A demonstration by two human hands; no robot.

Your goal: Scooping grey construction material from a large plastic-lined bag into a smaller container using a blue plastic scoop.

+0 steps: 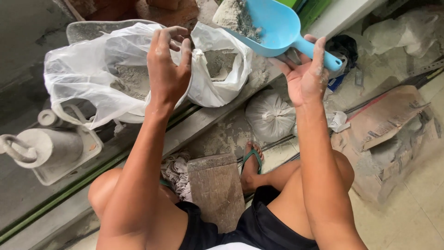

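Note:
My left hand (167, 65) grips the rim of a thin white plastic bag (92, 69) and holds its mouth wide. Grey powder lies inside the bag (132, 76). My right hand (303, 74) holds the handle of a light blue plastic scoop (273, 25), raised to the right of the bag. A heap of grey powder sits at the scoop's far end. The bag rests on a scale pan at a dusty ledge.
A grey iron weight with a ring handle (41, 148) stands on a scale platform at left. A tied white bag (269, 115) lies on the floor. A torn brown paper sack (388, 125) lies at right. A wooden stool (216, 190) sits between my knees.

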